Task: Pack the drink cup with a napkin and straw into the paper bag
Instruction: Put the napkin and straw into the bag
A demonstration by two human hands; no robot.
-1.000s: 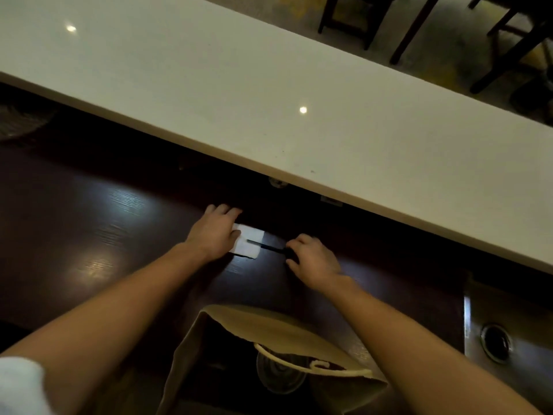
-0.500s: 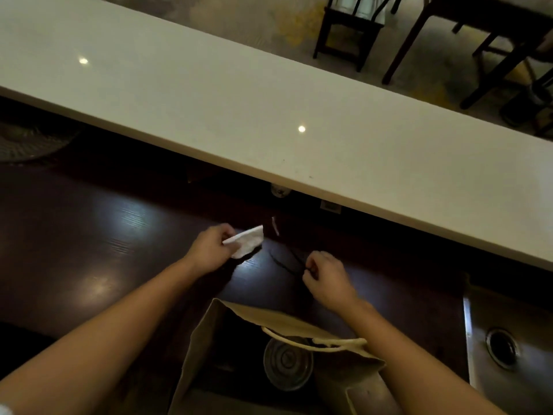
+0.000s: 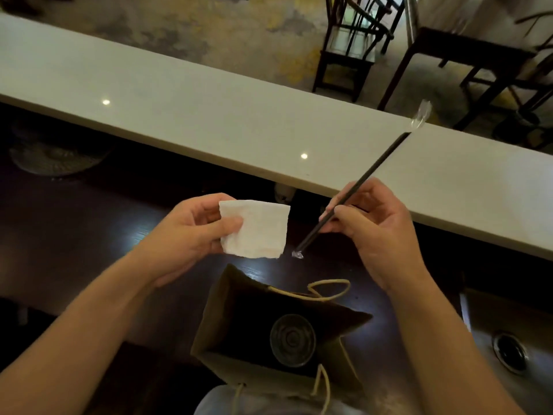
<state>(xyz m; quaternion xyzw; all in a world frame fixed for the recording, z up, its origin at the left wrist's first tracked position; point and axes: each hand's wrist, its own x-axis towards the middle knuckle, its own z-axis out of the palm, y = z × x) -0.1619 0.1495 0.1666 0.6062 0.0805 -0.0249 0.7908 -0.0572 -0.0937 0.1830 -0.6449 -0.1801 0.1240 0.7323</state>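
Left hand (image 3: pixel 191 232) pinches white napkin (image 3: pixel 257 229); right hand (image 3: pixel 374 226) grips wrapped black straw (image 3: pixel 362 187), tilted. We hold both above open paper bag (image 3: pixel 209 319); inside sits 1 drink cup (image 3: pixel 292 339), lid dim, probably clear.

Dark wooden counter (image 3: pixel 74 241) with 1 open paper bag (image 3: pixel 227 301) upright on it.

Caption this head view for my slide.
Left hand holds napkin, right hand holds straw above bagged cup.

left hand (image 3: pixel 191 235): napkin (image 3: pixel 257 229) lifted | right hand (image 3: pixel 374 232): straw (image 3: pixel 359 187) raised, apparently wrapped
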